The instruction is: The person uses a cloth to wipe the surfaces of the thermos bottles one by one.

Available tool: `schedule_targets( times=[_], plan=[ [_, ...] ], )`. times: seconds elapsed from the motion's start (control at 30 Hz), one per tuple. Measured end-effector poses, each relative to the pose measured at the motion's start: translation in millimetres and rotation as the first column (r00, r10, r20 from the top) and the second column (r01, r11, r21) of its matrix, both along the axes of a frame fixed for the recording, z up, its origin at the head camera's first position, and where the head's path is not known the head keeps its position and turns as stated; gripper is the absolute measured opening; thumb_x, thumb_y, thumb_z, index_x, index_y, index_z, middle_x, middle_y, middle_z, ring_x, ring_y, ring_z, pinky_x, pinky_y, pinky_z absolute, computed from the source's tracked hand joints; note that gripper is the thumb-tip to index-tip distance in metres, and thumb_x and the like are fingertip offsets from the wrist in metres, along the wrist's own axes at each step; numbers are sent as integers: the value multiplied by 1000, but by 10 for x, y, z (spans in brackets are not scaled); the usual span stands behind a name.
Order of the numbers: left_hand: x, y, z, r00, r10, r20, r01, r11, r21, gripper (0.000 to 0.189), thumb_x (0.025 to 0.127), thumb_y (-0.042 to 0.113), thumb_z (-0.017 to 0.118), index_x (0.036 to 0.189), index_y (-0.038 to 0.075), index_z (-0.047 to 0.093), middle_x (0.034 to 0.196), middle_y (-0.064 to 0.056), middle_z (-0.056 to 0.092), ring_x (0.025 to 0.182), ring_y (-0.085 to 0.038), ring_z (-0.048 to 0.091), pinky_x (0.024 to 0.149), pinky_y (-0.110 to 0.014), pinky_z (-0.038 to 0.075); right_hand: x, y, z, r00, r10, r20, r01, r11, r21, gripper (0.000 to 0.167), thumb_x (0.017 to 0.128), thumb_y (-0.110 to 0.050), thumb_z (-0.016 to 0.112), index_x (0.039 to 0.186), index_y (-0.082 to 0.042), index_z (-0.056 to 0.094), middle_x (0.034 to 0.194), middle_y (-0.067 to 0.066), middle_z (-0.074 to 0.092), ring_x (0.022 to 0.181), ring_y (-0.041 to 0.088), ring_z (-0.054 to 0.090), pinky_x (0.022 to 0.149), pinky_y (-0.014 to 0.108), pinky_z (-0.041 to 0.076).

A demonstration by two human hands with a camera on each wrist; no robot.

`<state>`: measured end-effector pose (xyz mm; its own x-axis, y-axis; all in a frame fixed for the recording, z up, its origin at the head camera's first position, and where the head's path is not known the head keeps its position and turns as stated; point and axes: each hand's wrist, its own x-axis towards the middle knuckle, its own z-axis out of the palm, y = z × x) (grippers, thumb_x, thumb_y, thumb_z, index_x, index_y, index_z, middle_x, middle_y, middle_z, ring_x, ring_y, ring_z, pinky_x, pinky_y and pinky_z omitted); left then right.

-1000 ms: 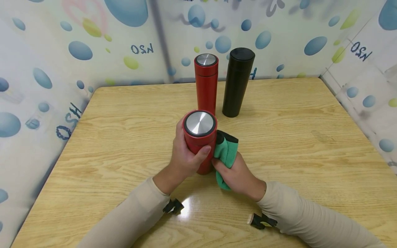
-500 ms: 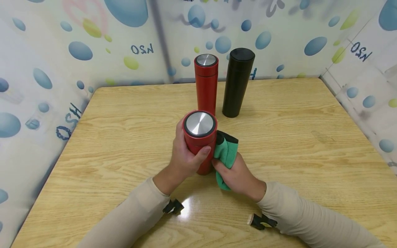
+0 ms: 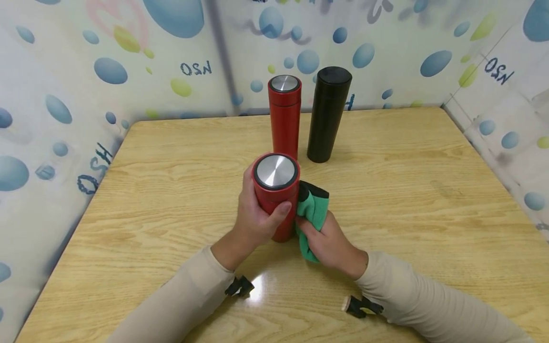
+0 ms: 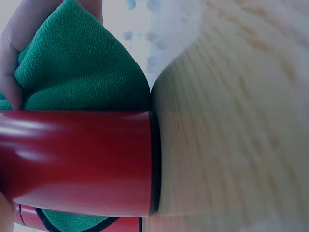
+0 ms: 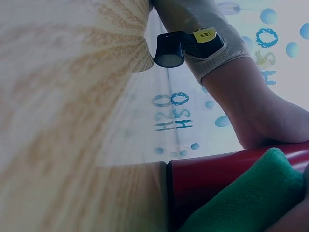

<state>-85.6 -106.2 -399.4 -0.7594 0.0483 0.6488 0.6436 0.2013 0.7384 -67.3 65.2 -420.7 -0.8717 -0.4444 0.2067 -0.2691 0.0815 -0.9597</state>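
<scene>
A red thermos flask point(image 3: 280, 228) with a shiny silver disc on its lid stands upright on the wooden table. My left hand point(image 3: 256, 214) grips it round its left side, thumb across the front. In my right hand point(image 3: 328, 240) is a green cloth point(image 3: 315, 209) with black edging, held against the flask's right side. The left wrist view shows the cloth point(image 4: 87, 67) on both sides of the red flask point(image 4: 82, 162), near its base. In the right wrist view, folded cloth point(image 5: 251, 198) partly covers the flask point(image 5: 207, 176). Some right-hand fingers are hidden by cloth and flask.
Behind the held flask stands another red flask point(image 3: 285, 119) with a silver lid, its base hidden. To its right is a tall black flask point(image 3: 328, 116). Patterned walls point(image 3: 163, 43) border the wooden table point(image 3: 171, 166) at the back and sides.
The right thumb has shifted slightly on the cloth, up and away from the flask. The left hand and all the flasks look unmoved.
</scene>
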Motion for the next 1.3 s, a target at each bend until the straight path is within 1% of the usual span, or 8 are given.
schedule_targets(
  times=[0.2,0.33,0.5,0.63,0.73,0.93,1.17,1.3],
  plan=[
    [30,19,17,1000,13,6,-13,1000,22,92,88,65,60,142,-5,32,133,-20,56,122,-27,56,101,-37,53,6,0,0,1000,-12,5,11,1000,7,20,102,-3,45,117,-3,58,96,10,59,87,19,56,85,22,49],
    [41,30,29,1000,27,1,-27,999,30,92,87,64,62,143,-3,33,133,-20,56,121,-27,56,101,-36,53,17,-8,10,999,-27,18,27,1000,6,18,102,-4,44,113,-2,58,80,5,52,77,12,54,78,23,49],
    [49,43,23,999,43,-2,-42,998,50,95,87,64,63,145,-4,29,134,-22,54,124,-26,54,102,-35,52,31,-24,27,999,-29,20,29,1000,-2,15,103,-4,44,110,0,56,73,1,44,69,10,49,74,23,47],
    [48,49,24,1000,27,11,-28,997,79,96,88,63,63,146,-4,25,136,-23,51,126,-23,52,102,-34,51,26,-36,43,999,-23,27,23,1000,-9,12,103,-5,45,105,0,55,71,1,41,64,11,47,71,23,46],
    [52,41,21,1000,4,4,-4,997,73,92,91,62,58,147,-4,24,136,-23,50,126,-22,51,103,-33,51,25,-33,39,999,-19,40,20,1000,-6,12,103,-5,46,108,-1,56,72,2,43,66,12,49,74,22,47],
    [15,23,20,996,-51,-69,54,998,38,83,96,54,48,147,-5,21,133,-25,52,124,-30,52,105,-41,48,13,-21,28,999,-23,35,23,1000,-2,16,103,-5,46,113,-2,58,75,3,46,75,15,54,81,22,49],
    [39,29,19,998,-23,-51,24,1000,1,84,96,56,49,148,-3,21,134,-23,52,125,-27,53,104,-38,51,25,-4,40,999,-32,38,33,999,-7,21,103,-5,46,120,-1,58,86,4,54,86,21,56,86,21,49],
    [42,31,4,999,-20,-36,20,1000,-9,86,96,59,51,149,-2,21,137,-22,50,127,-29,51,103,-40,51,39,3,30,998,-42,52,42,999,-13,21,103,-5,45,119,-1,58,79,3,51,80,19,55,82,22,49]
  ],
)
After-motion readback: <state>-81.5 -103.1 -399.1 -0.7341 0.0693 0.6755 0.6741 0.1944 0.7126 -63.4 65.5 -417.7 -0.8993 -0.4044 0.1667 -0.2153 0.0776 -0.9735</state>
